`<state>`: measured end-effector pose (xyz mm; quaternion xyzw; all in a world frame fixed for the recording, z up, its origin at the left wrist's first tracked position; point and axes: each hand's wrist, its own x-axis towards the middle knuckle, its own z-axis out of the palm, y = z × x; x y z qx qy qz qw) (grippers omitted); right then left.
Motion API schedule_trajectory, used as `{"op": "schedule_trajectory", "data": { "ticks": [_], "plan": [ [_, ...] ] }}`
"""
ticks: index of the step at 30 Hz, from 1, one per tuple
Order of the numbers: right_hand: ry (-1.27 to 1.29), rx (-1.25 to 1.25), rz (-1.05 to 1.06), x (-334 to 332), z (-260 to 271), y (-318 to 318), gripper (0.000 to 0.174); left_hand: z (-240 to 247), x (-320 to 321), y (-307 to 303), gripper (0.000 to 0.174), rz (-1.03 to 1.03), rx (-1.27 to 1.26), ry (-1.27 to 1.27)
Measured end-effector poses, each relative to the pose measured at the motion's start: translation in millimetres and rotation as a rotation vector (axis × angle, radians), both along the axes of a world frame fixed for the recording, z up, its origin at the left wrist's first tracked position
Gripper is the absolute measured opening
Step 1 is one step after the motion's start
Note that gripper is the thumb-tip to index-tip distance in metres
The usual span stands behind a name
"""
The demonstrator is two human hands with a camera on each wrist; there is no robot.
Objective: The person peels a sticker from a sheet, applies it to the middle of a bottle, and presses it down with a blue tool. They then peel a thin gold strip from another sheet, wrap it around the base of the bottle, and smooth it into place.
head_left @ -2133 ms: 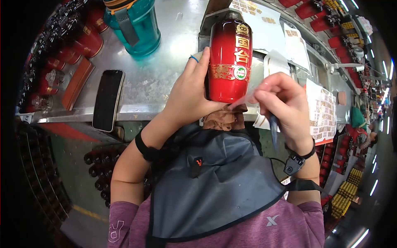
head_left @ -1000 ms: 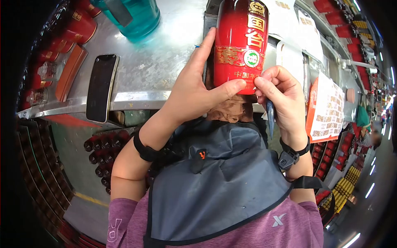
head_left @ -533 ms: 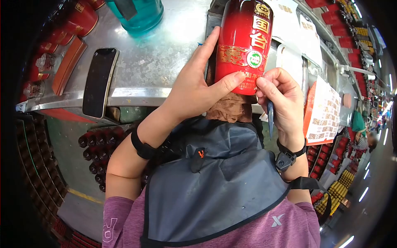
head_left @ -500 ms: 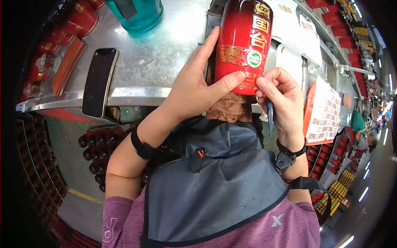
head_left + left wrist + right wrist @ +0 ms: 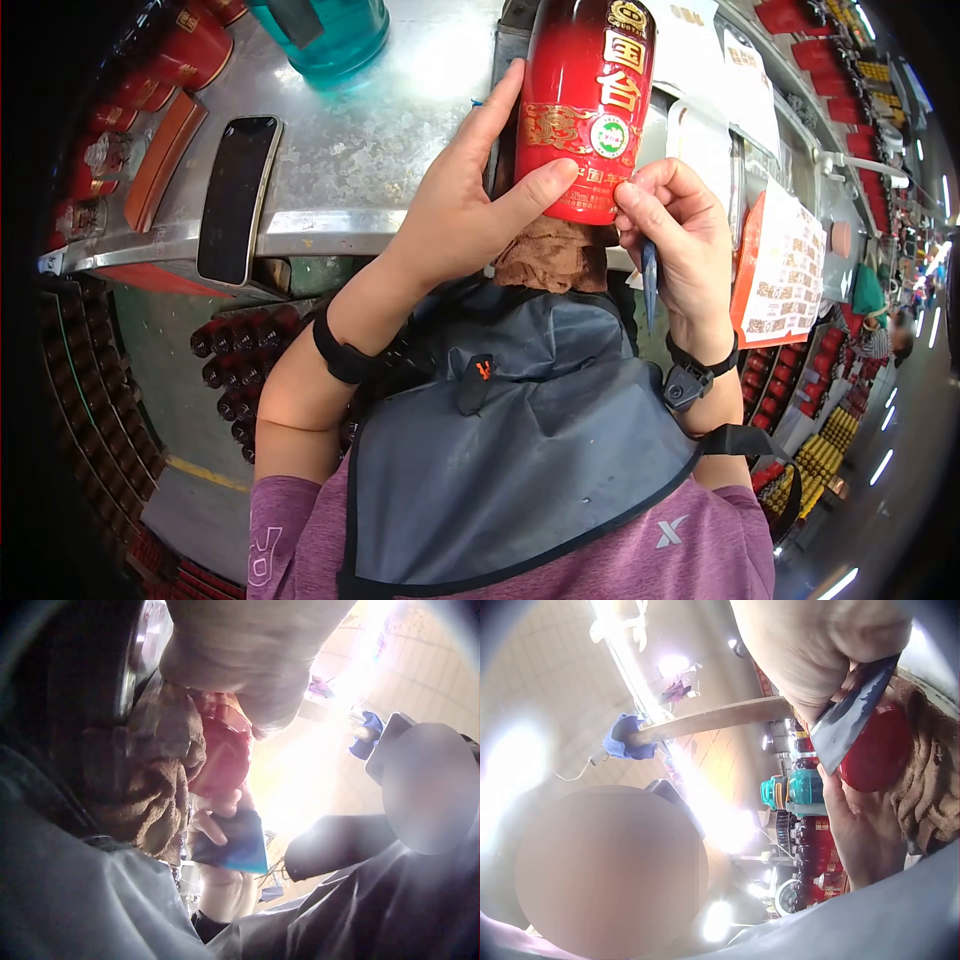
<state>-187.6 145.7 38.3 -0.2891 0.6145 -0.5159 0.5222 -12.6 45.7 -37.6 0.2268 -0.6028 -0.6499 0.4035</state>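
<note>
The bottle [image 5: 590, 75] has a glossy, smooth red surface with shiny gold-coloured lettering. Under its base lies a rough, crinkled brown cloth [image 5: 550, 262]. Left of the bottle, the worktop [image 5: 345, 150] is bare metal, shiny along its edge and mottled on top; on that side the jug [image 5: 335, 45] looks like translucent teal plastic and the phone [image 5: 237, 195] has a smooth, glossy black face. Right of the bottle, the label sheet [image 5: 785, 272] looks like paper. Beside its base, the flat blade [image 5: 851, 716] is smooth and streaked, its material unclear. Below the bottle, the grey apron [image 5: 510, 460] has a smooth, faintly shiny coating, and the purple shirt [image 5: 700, 540] is matt, heathered cloth.

Overhead view, low wrist views, shared bottle [image 5: 590, 100]
</note>
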Motion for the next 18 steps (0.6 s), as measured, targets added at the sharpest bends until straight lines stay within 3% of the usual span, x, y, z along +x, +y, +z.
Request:
{"op": "schedule_trajectory", "data": {
  "ticks": [18],
  "plan": [
    [-0.033, -0.062, 0.01, 0.3, -2.9, -0.9, 0.011, 3.8, -0.7, -0.7, 0.087, -0.028, 0.06, -0.022]
  ]
}}
